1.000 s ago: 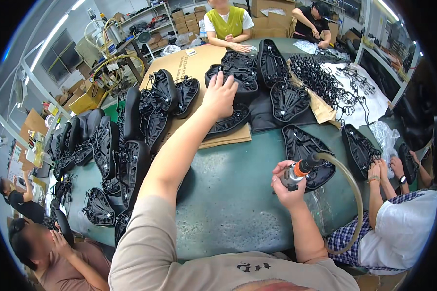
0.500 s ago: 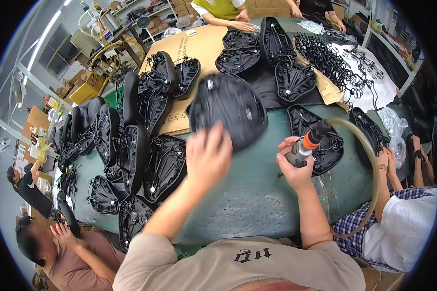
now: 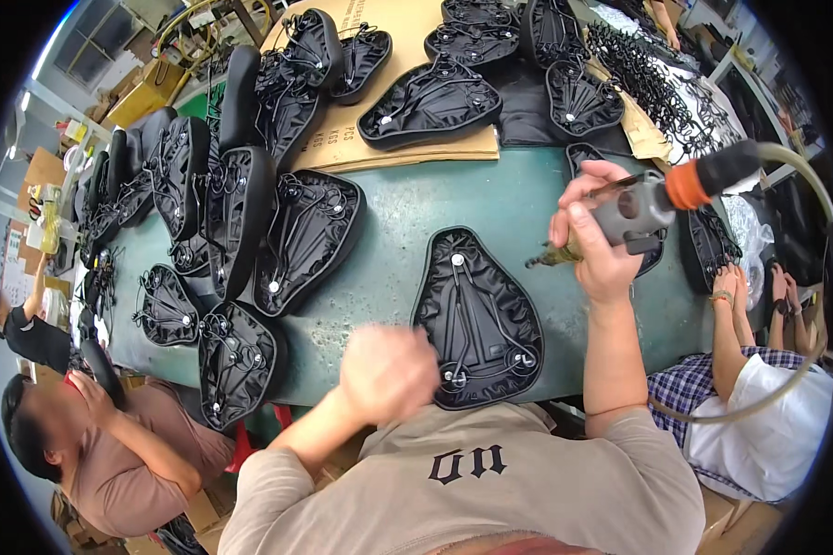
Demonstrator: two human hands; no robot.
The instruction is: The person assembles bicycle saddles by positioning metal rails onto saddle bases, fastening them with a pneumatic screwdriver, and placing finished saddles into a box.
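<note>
Your right hand is closed around the grey air screwdriver, its bit hanging above the green bench. The black saddle lies underside up right before you. Your left hand is blurred beside it, so its grip I cannot tell. This looks like the fastening step: bring the bit square onto a saddle screw. More saddles crowd the bench; other workers sit around it.

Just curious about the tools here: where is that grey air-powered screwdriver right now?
In the head view, the grey pneumatic screwdriver is gripped in the right hand, above the green table, right of the upturned black saddle.
</note>
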